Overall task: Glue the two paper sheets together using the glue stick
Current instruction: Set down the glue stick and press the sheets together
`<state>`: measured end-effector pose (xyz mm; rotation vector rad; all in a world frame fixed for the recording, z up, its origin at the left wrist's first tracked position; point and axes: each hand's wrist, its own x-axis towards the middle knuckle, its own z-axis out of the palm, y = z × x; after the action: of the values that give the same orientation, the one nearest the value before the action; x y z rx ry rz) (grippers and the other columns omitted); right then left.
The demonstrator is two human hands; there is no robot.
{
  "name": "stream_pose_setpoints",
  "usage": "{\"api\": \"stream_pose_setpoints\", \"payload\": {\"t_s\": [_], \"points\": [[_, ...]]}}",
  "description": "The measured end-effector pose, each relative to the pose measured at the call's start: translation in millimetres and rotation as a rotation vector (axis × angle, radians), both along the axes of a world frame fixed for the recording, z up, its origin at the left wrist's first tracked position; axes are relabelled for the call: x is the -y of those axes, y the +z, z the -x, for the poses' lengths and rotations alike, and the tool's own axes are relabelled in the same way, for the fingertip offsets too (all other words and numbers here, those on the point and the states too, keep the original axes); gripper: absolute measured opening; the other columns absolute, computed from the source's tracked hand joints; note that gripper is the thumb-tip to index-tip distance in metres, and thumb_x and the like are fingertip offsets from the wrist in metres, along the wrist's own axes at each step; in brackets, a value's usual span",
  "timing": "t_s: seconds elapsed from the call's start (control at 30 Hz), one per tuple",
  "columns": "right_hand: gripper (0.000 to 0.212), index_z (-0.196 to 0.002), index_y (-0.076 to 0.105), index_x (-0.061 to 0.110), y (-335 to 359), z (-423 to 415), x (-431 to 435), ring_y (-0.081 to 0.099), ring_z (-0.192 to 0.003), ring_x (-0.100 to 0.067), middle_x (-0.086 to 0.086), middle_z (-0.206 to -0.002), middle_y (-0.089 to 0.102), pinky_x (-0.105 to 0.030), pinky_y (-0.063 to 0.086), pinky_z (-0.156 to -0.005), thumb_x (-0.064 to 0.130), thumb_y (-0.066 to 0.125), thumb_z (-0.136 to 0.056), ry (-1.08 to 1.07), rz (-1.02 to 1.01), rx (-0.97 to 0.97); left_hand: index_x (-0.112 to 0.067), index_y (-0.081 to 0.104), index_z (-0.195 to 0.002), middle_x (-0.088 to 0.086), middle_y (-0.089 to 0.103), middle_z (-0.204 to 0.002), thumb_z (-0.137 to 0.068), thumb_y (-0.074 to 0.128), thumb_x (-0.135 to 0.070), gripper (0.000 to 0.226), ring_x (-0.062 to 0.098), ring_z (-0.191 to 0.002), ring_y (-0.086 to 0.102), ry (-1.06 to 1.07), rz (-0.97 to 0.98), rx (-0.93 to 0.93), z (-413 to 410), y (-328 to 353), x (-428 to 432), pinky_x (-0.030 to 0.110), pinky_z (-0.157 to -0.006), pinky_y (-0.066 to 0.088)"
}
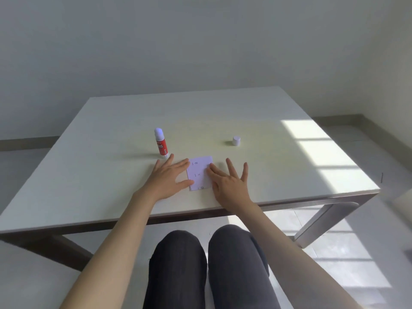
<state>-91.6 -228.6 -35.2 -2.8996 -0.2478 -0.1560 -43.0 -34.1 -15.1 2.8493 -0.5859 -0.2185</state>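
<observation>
A small white paper sheet [200, 172] with a few printed marks lies flat on the table near the front edge; only one sheet shows, so I cannot tell whether a second lies under it. My left hand [169, 177] rests flat at its left edge, fingers spread, fingertips on the paper. Flat and spread too, my right hand [229, 181] presses on the paper's right edge. A red glue stick [161, 142] stands upright and uncapped just behind my left hand. Its white cap [236, 140] sits apart, back right of the paper.
The white table [245, 112] stretches well beyond the objects, with a sunlit patch at the right. My knees in dark trousers show below the front edge. A grey wall stands behind the table.
</observation>
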Motion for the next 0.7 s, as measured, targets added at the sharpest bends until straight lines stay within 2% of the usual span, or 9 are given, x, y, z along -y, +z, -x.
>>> {"api": "stream_pose_setpoints", "payload": {"t_s": [0.1, 0.2, 0.23, 0.3, 0.33, 0.43, 0.5, 0.6, 0.7], "points": [[0.047, -0.146, 0.029, 0.027, -4, 4, -7, 0.010, -0.148, -0.032, 0.015, -0.154, 0.031, -0.063, -0.019, -0.108, 0.021, 0.029, -0.099, -0.025, 0.020, 0.025, -0.030, 0.012, -0.151, -0.019, 0.006, -0.159, -0.085, 0.046, -0.062, 0.081, 0.017, -0.149, -0.006, -0.022, 0.036, -0.062, 3, -3, -9, 0.048, -0.118, -0.004], [0.048, -0.148, 0.025, 0.026, -3, 10, -9, 0.007, -0.147, -0.037, 0.013, -0.155, 0.029, -0.058, -0.036, -0.095, 0.030, 0.026, -0.100, -0.008, 0.077, 0.056, -0.032, 0.010, -0.151, -0.020, 0.003, -0.159, -0.084, 0.045, -0.064, 0.082, 0.014, -0.149, -0.009, -0.025, 0.064, -0.073, 4, -6, -11, 0.047, -0.118, -0.007], [0.050, -0.148, 0.025, 0.026, -1, 13, -11, 0.008, -0.147, -0.038, 0.011, -0.156, 0.030, -0.060, -0.036, -0.093, 0.035, 0.023, -0.100, 0.044, 0.103, 0.055, -0.032, 0.010, -0.151, -0.020, 0.003, -0.159, -0.084, 0.046, -0.064, 0.083, 0.014, -0.148, -0.009, -0.021, 0.075, -0.073, 4, -7, -12, 0.047, -0.118, -0.008], [0.054, -0.147, 0.029, 0.024, 1, 12, -17, 0.015, -0.146, -0.037, 0.009, -0.154, 0.034, -0.067, -0.025, -0.095, 0.039, 0.017, -0.097, 0.171, 0.162, 0.070, -0.032, 0.011, -0.151, -0.020, 0.005, -0.159, -0.083, 0.047, -0.065, 0.084, 0.013, -0.148, -0.010, -0.016, 0.099, -0.078, 5, -7, -11, 0.046, -0.118, -0.010], [0.056, -0.149, 0.026, 0.024, 3, 5, -17, 0.012, -0.147, -0.035, 0.008, -0.156, 0.030, -0.068, -0.023, -0.096, 0.040, 0.013, -0.097, 0.199, 0.181, 0.064, -0.032, 0.011, -0.151, -0.020, 0.005, -0.159, -0.082, 0.048, -0.065, 0.084, 0.013, -0.148, -0.010, -0.013, 0.106, -0.086, 4, -7, -11, 0.046, -0.117, -0.011], [0.053, -0.152, 0.003, 0.025, 11, -26, -6, -0.007, -0.149, -0.024, 0.012, -0.161, 0.007, -0.063, -0.027, -0.101, 0.038, 0.009, -0.100, 0.077, 0.208, -0.080, -0.032, 0.008, -0.151, -0.021, 0.001, -0.159, -0.083, 0.048, -0.063, 0.085, 0.013, -0.148, -0.014, -0.014, 0.094, -0.116, 4, -6, -10, 0.048, -0.117, -0.014], [0.055, -0.152, 0.000, 0.023, 16, -30, -6, -0.008, -0.149, -0.024, 0.011, -0.161, 0.004, -0.064, -0.026, -0.102, 0.039, 0.006, -0.099, 0.040, 0.247, -0.100, -0.033, 0.007, -0.151, -0.022, 0.000, -0.159, -0.084, 0.048, -0.061, 0.084, 0.014, -0.148, -0.015, -0.014, 0.091, -0.133, 3, -5, -10, 0.049, -0.117, -0.014], [0.066, -0.151, 0.006, 0.027, 2, -7, -27, 0.001, -0.149, -0.025, 0.011, -0.161, 0.007, -0.064, -0.032, -0.095, 0.048, -0.006, -0.089, 0.272, 0.250, -0.021, -0.033, 0.006, -0.151, -0.022, -0.001, -0.159, -0.086, 0.050, -0.055, 0.082, 0.015, -0.148, -0.016, -0.022, 0.087, -0.142, 2, -6, -9, 0.050, -0.116, -0.015], [0.057, -0.151, 0.001, 0.031, 3, -17, -20, -0.004, -0.149, -0.023, 0.014, -0.161, 0.004, -0.064, -0.025, -0.103, 0.046, 0.003, -0.096, 0.222, 0.223, -0.039, -0.033, 0.004, -0.151, -0.024, -0.002, -0.158, -0.084, 0.048, -0.060, 0.084, 0.014, -0.147, -0.018, -0.023, 0.096, -0.154, 0, -7, -11, 0.049, -0.116, -0.016]]}}
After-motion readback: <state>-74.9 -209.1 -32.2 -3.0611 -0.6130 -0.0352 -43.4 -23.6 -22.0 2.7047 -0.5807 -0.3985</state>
